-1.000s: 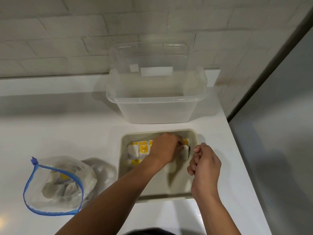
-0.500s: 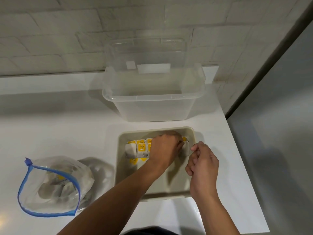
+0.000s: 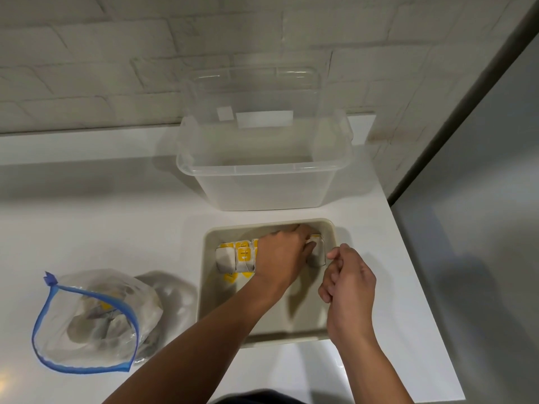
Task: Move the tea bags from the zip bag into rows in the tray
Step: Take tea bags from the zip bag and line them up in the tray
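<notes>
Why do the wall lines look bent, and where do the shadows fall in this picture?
Head view: the wide-angle lens bows the brick wall joints and tilts the grey panel edge. Shadows of the left hand and right hand fall on the tray floor; the zip bag shadows the counter to its right. Fine print on the tea bags is too soft to read.

Quantities in view:
- Tray (image 3: 328,287): one, at 6 o'clock on the table (image 3: 102,228).
- Clear bin (image 3: 262,188): one, at 12 o'clock of the tray.
- Zip bag (image 3: 96,319): one, at 9 o'clock of the tray.
- Tea bags in tray: at least three visible (image 3: 225,257) (image 3: 244,256) (image 3: 318,253); others hidden.
- Tea bags in zip bag: count indeterminate.
- Hands: two, left (image 3: 281,260) and right (image 3: 348,287).
</notes>
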A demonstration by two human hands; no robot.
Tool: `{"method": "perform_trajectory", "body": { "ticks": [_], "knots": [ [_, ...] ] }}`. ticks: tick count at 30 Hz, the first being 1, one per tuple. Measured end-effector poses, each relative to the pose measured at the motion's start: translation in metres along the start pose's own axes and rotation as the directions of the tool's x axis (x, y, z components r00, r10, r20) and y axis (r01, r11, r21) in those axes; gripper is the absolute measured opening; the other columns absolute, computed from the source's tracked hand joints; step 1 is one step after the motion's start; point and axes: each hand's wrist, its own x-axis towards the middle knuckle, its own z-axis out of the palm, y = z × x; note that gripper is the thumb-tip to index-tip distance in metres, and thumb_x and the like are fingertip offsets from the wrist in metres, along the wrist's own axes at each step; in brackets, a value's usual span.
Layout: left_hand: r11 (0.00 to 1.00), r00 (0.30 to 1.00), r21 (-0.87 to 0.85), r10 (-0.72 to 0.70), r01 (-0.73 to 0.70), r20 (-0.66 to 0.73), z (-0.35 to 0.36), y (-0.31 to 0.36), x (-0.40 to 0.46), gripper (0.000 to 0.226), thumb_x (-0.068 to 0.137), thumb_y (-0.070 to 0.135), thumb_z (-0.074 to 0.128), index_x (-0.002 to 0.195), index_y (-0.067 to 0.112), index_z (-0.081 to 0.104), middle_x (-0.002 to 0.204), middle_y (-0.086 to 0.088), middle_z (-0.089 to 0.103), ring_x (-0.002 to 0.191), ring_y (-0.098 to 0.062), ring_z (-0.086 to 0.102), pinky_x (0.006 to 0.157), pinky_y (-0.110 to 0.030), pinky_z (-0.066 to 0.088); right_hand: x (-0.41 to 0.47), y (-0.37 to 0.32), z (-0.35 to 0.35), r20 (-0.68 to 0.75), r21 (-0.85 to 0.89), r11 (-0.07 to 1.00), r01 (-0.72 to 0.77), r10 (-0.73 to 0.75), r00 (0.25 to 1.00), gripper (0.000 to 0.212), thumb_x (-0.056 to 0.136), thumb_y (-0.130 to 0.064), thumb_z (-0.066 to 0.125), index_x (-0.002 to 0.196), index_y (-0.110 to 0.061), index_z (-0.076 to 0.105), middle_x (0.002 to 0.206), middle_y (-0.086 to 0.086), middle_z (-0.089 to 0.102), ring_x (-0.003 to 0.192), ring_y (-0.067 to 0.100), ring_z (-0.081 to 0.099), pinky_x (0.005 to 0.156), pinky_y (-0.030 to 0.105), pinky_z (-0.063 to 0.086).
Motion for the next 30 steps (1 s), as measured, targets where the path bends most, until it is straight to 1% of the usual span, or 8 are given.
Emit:
{"method": "perform_trajectory", "body": {
  "ticks": [6,9,12,16,19,22,26,30],
  "knots": [
    [0.993,0.984,-0.076,-0.077,0.09,0.159,-0.02,-0.005,-0.011,0.024,0.092,0.05,0.055,0.094,0.027,0.062,0.085,0.005,0.072,0.08,-0.023,0.069,0.065,-0.031,0.049,-0.001,-0.001,0.002,-0.001,-0.006,1.0,-0.002,0.002,1.0,0.028,0.098,-0.018,0.047,0.072,-0.011,0.056,0.056,-0.001,0.025,0.05,0.016,0.017,0.055,0.037,0.011],
    [0.958,0.97,-0.174,-0.204,0.226,0.135,-0.047,-0.009,-0.026,0.028,0.092,0.053,0.051,0.089,0.028,0.064,0.079,0.011,0.071,0.071,-0.012,0.065,0.062,-0.03,0.052,-0.002,0.0,0.002,0.003,-0.027,1.0,0.012,-0.012,1.0,0.028,0.098,-0.017,0.047,0.071,-0.012,0.055,0.056,0.0,0.026,0.05,0.016,0.018,0.052,0.033,0.013],
    [0.851,0.939,-0.396,-0.317,0.345,0.136,-0.078,-0.012,-0.041,0.021,0.094,0.048,0.057,0.085,0.032,0.068,0.075,0.02,0.069,0.059,-0.005,0.06,0.059,-0.026,0.048,-0.007,0.002,0.011,0.025,-0.081,0.997,0.014,-0.012,1.0,0.028,0.098,-0.017,0.047,0.071,-0.014,0.055,0.056,0.0,0.028,0.048,0.014,0.021,0.046,0.028,0.018],
    [0.722,0.909,-0.572,-0.4,0.39,0.115,-0.107,-0.021,-0.058,0.014,0.093,0.042,0.063,0.085,0.034,0.071,0.074,0.018,0.069,0.051,-0.007,0.055,0.056,-0.024,0.041,-0.018,0.008,0.031,0.124,-0.137,0.99,0.038,-0.021,0.992,0.025,0.098,-0.016,0.046,0.077,-0.011,0.058,0.058,0.002,0.032,0.049,0.016,0.024,0.046,0.029,0.021],
    [0.61,0.886,-0.67,-0.435,0.423,0.164,-0.124,-0.032,-0.073,0.009,0.093,0.037,0.065,0.086,0.036,0.07,0.076,0.016,0.071,0.055,-0.012,0.059,0.061,-0.03,0.047,-0.031,0.013,0.047,0.211,-0.134,0.989,0.056,-0.026,0.977,0.025,0.099,-0.017,0.045,0.079,-0.01,0.059,0.059,0.004,0.032,0.05,0.018,0.024,0.048,0.031,0.019],
    [0.563,0.871,-0.715,-0.474,0.413,0.13,-0.14,-0.044,-0.088,0.009,0.092,0.031,0.067,0.085,0.035,0.071,0.073,0.014,0.07,0.055,-0.014,0.059,0.06,-0.03,0.049,-0.045,0.016,0.066,0.298,-0.143,0.984,0.11,-0.063,0.952,0.028,0.101,-0.014,0.043,0.079,-0.01,0.06,0.057,0.006,0.032,0.048,0.018,0.024,0.047,0.03,0.02],
    [0.554,0.853,-0.721,-0.513,0.416,0.098,-0.159,-0.065,-0.107,0.011,0.092,0.025,0.067,0.086,0.032,0.072,0.072,0.013,0.068,0.046,-0.009,0.046,0.051,-0.017,0.035,-0.068,0.024,0.091,0.405,-0.182,0.968,0.173,-0.086,0.91,0.03,0.102,-0.014,0.042,0.079,-0.01,0.061,0.056,0.006,0.037,0.046,0.018,0.029,0.043,0.029,0.026],
    [0.55,0.819,-0.695,-0.564,0.464,0.1,-0.175,-0.093,-0.132,0.009,0.093,0.032,0.065,0.087,0.036,0.07,0.078,0.015,0.071,0.047,-0.009,0.05,0.053,-0.019,0.04,-0.09,0.041,0.115,0.492,-0.235,0.951,0.199,-0.06,0.868,0.029,0.1,-0.012,0.04,0.08,-0.01,0.061,0.06,0.007,0.041,0.048,0.019,0.033,0.043,0.029,0.028]
  ]
}}
